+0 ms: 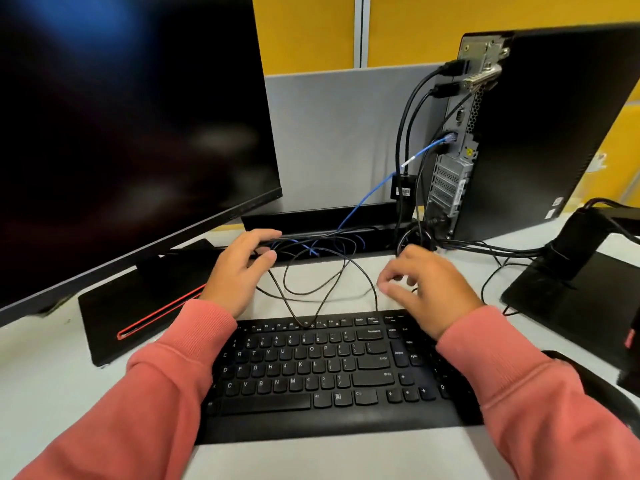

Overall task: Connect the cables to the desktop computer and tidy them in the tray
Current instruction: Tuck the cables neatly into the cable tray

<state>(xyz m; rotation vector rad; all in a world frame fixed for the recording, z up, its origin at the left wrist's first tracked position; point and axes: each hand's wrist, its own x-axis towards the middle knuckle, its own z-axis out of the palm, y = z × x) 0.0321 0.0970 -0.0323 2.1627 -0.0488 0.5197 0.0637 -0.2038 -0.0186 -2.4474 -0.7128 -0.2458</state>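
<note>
The left hand (239, 271) lay at the left end of the black tray (322, 220), its fingers (265, 233) curled round thin black cables (311, 271) there. The right hand (429, 289) hovered above the worktop (52, 393), fingers loosely curled and grasping nothing, though blurred. A blue cable (374, 188) ran from the desktop computer (540, 133) into the tray. The keyboard (329, 368) keys read "Enter", "Delete", "Alt", "Ctrl".

Pretty standard cubicle: yellow wall panels (304, 29) run across 12 o'clock with a pale vertical strip (361, 29) between them, a grey divider screen (332, 133) sits below, and the counter (45, 375) is off-white.
</note>
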